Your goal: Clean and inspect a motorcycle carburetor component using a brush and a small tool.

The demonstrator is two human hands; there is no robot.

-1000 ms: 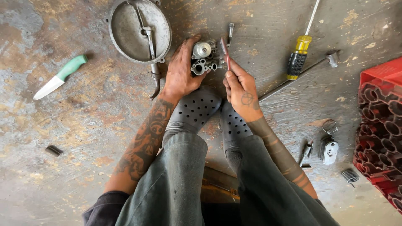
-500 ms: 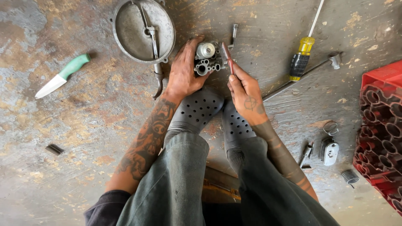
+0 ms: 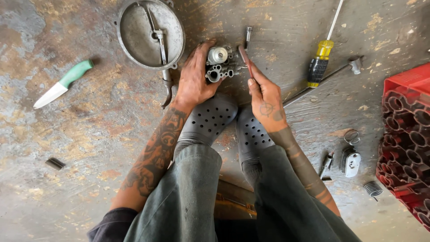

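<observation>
Upper centre of frame: left hand (image 3: 193,83) clamps the small metal carburettor body (image 3: 220,63) against the floor, apparently to steady it. Right hand (image 3: 265,96) pinches a slim tool (image 3: 245,58), fingers closed, its tip at the body's right side.

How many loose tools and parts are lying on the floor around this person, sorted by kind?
Green-handled knife: 1
Yellow-and-black-handled screwdriver: 1
Round grey metal cover: 1
Small grey metal engine part, held in the left hand: 1
Thin tool in the right hand: 1
Coiled metal springs: 2
Red plastic crate: 1
Total: 8
</observation>
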